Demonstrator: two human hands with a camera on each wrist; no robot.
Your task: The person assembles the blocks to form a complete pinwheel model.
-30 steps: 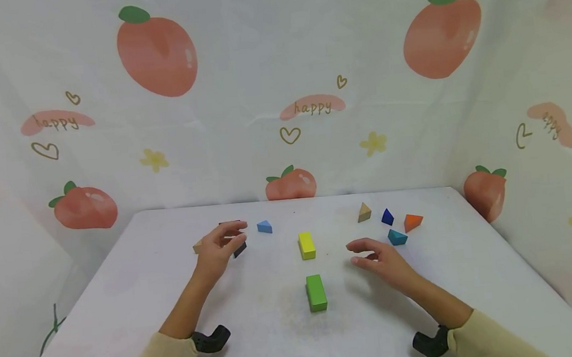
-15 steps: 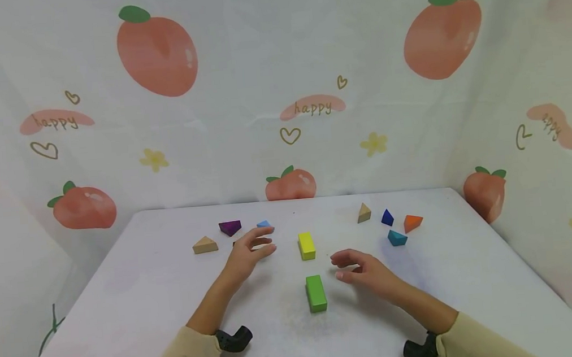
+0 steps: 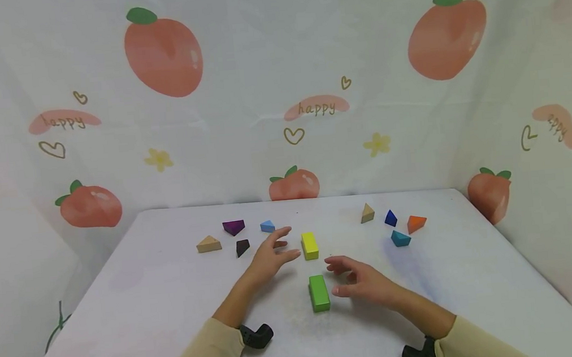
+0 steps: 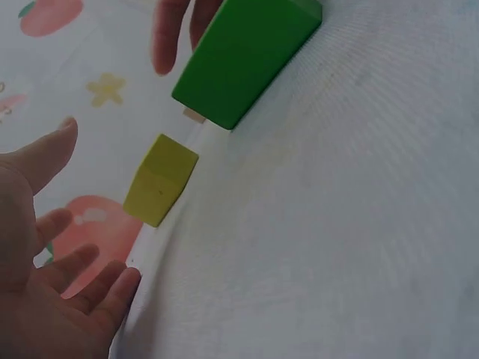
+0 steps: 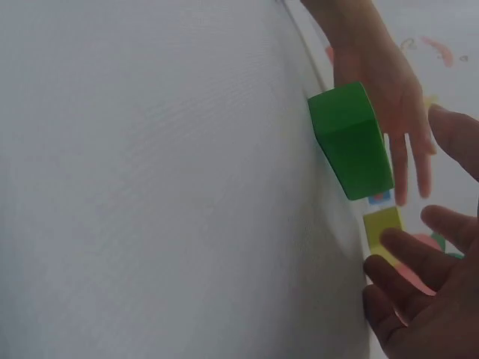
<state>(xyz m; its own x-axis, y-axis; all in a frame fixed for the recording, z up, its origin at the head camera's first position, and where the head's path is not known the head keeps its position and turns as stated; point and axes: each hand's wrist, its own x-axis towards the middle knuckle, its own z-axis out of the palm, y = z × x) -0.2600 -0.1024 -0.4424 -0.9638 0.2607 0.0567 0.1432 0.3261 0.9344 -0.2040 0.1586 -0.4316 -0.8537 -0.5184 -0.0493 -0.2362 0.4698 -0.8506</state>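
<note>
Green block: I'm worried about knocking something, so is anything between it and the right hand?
Nothing visible: in the head view, only a narrow strip of white tabletop shows between the green block and the right hand. The yellow block sits farther back, outside that gap.

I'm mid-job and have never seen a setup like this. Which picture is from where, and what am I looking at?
There is no machine here, just a person's bare left hand and right hand. The wide picture is taken from the head, looking forward and down; the other two from the left and right wrists.

On the white table, a green block lies nearer the person than a yellow block. To their left are purple, black, light blue and wooden pieces; to their right, dark blue, orange, teal and another wooden piece.

Both hands look open, near the two blocks, holding nothing.
</note>
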